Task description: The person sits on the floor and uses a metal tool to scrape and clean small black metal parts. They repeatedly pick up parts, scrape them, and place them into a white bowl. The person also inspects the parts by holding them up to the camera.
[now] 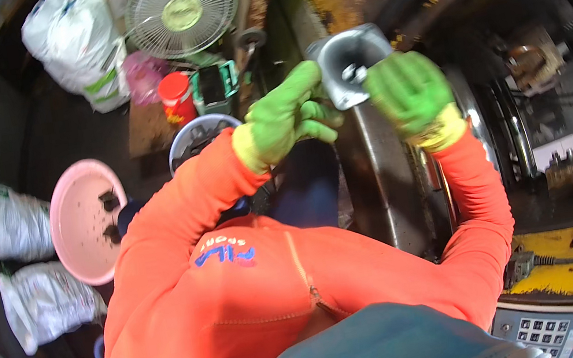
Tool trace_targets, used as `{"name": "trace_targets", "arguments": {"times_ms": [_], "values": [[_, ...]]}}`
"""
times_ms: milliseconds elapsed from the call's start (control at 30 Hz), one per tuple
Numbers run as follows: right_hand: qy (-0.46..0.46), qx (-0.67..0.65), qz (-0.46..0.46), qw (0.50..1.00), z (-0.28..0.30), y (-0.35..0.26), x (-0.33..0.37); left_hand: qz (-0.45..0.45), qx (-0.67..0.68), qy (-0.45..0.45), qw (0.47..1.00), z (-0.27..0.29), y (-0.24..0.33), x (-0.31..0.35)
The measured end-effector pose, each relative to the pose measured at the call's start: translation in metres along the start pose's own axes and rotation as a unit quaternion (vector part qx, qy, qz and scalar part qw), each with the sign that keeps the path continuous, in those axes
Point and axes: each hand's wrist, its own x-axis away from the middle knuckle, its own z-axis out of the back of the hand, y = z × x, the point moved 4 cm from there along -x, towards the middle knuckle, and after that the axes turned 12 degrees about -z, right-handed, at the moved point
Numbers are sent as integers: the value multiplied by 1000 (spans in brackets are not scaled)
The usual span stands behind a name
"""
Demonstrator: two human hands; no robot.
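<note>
A grey, glossy part shaped like a funnel (337, 81), with a squared flange and a dark round hollow, is in front of me at the upper middle. Green gloves with yellow cuffs cover both hands. My right hand (411, 92) is closed on the part's lower right edge, its fingertips hidden from view. On the other side, my left hand (290, 115) is beside the part's left edge, with bent fingers apart and nothing visible in them; whether a fingertip touches the part, I cannot tell.
Left of me are a pink basin (73, 211) with dark pieces, white sacks (7, 221) and a blue-rimmed bucket (176, 145). A fan (182, 13) and red jar (176, 95) stand farther off. At right is a machine with metal bars (513, 123) and a button panel (546, 333).
</note>
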Motion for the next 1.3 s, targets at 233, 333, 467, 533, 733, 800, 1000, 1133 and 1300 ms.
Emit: {"name": "trace_targets", "arguments": {"times_ms": [233,333,467,533,733,800,1000,1133,1300], "values": [[-26,-111,-72,991,-57,-26,-77,-259,-107,234,931,122,52,78],[139,-374,-298,867,-69,46,-86,-354,-214,347,842,226,96,159],[299,-134,-516,792,-101,92,-43,-267,-622,500,541,352,143,320],[271,-46,-520,809,-127,85,-24,-289,-366,658,591,414,141,396],[209,-477,-687,507,-213,72,10,-168,-190,793,554,509,126,496],[209,-491,-647,545,-214,74,8,-113,-236,782,566,530,129,500],[162,-431,-686,564,-194,64,18,241,-729,523,371,525,145,455],[258,-444,-677,527,-170,41,26,-189,-817,520,163,415,135,358],[289,-235,-595,712,-121,-5,48,-319,-509,152,785,317,75,214]]}}
